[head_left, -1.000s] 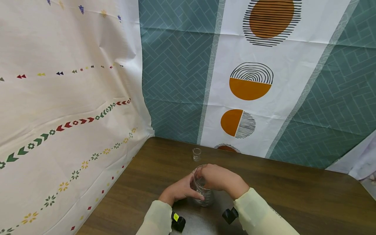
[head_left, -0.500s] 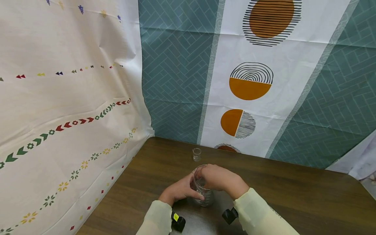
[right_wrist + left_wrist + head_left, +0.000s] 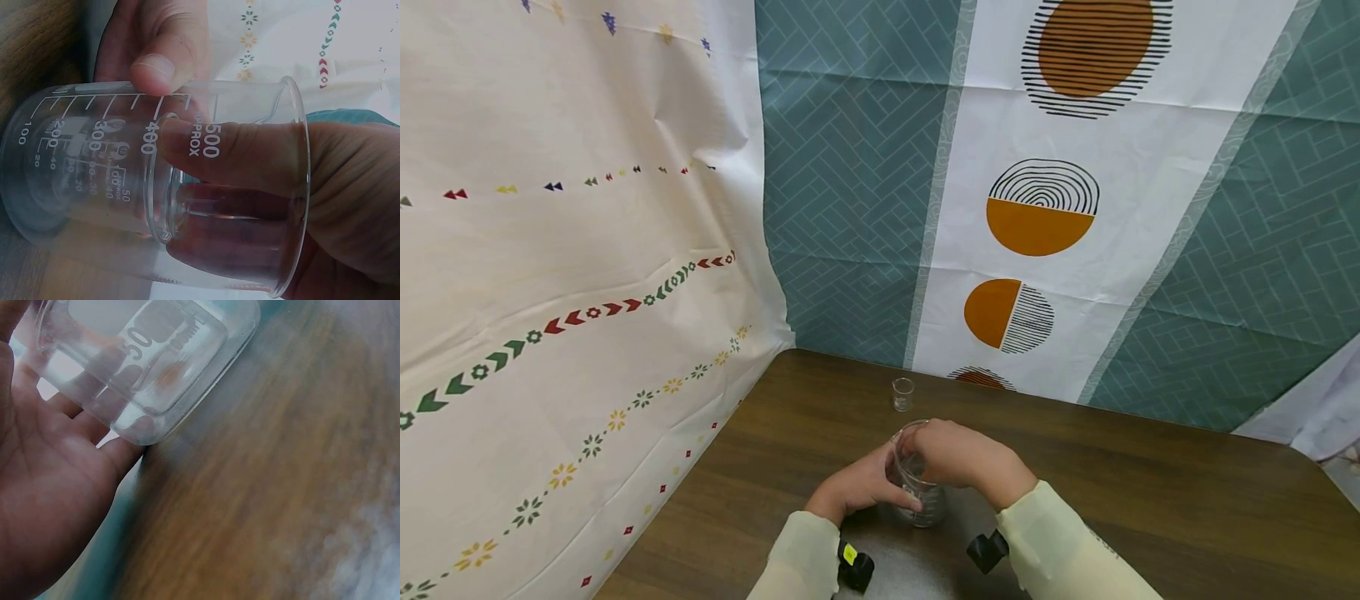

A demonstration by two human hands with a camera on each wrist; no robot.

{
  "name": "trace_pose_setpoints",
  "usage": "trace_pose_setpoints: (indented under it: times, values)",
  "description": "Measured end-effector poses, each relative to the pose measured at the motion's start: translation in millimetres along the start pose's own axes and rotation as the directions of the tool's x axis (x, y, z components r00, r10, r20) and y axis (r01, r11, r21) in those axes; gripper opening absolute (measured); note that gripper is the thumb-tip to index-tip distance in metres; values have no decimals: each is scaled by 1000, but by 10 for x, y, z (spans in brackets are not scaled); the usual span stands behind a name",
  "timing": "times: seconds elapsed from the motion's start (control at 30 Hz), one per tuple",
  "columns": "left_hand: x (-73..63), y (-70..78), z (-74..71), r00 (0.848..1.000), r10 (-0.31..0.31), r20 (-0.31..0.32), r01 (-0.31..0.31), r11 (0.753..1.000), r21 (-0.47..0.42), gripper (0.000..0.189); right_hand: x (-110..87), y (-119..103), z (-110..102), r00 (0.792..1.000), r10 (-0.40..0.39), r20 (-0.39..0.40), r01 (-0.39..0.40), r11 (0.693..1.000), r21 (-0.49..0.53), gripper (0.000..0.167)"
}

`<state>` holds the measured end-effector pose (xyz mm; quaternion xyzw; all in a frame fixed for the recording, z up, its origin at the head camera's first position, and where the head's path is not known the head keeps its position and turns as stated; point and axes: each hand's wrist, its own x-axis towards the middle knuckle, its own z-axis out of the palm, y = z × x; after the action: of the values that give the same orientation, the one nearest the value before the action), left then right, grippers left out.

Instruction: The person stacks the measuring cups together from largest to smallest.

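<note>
A large clear glass beaker (image 3: pixel 927 508) with white markings up to 500 stands on the table. My left hand (image 3: pixel 863 485) grips its side, thumb in front. From above, my right hand (image 3: pixel 966 454) reaches through the mouth. In the right wrist view, its thumb and fingers pinch the rim of a smaller beaker (image 3: pixel 119 187) nested inside the large one. Two overlapping sets of small graduations show in there, so a third beaker may be nested too; the overlap makes this hard to tell. The left wrist view shows the large beaker's base (image 3: pixel 187 394) beside the left palm.
Another small glass beaker (image 3: pixel 902 395) stands farther back on the brown wooden table (image 3: pixel 1120 475), near the wall. A patterned cream cloth (image 3: pixel 625 375) hangs along the left edge. A teal and white cloth (image 3: pixel 850 208) covers the back.
</note>
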<state>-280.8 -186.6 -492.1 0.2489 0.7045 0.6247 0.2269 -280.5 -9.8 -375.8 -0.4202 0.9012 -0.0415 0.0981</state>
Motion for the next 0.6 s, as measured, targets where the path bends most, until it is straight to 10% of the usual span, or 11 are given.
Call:
trace_pose_setpoints:
  times: [0.6]
  values:
    - [0, -12, 7, 1000, -14, -18, 15, 1000, 11, 100, 5, 15, -3, 1000, -15, -2, 15, 1000, -13, 33]
